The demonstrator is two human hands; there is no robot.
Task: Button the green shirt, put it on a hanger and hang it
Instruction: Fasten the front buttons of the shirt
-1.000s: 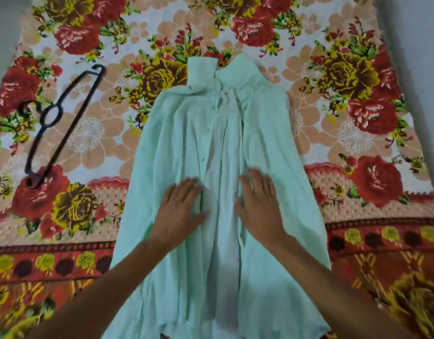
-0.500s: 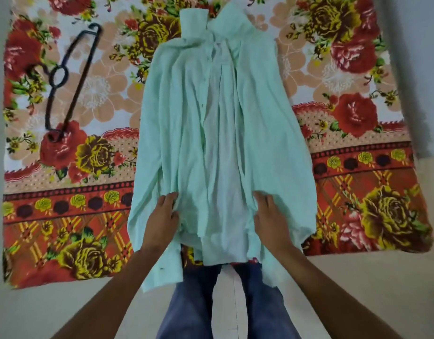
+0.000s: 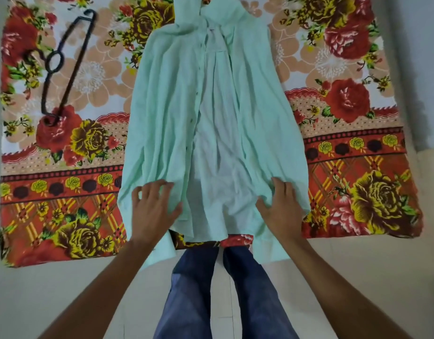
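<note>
The light green shirt (image 3: 167, 113) lies flat on a floral cloth, collar at the far end, its front unbuttoned with the pale inside showing down the middle. My left hand (image 3: 153, 206) rests with spread fingers on the left front panel near the hem. On the right panel near the hem, my right hand (image 3: 278, 209) presses flat. Neither hand grips the fabric. A black hanger (image 3: 64, 67) lies on the cloth to the far left of the shirt.
The floral cloth (image 3: 345, 179) covers a pale floor (image 3: 64, 289). My legs in blue jeans (image 3: 223, 289) stand at the cloth's near edge, just below the shirt's hem. A grey wall (image 3: 421, 69) runs along the right.
Both hands slid down the shirt from its middle to the hem. The view pulled back, so my legs and the floor came into sight.
</note>
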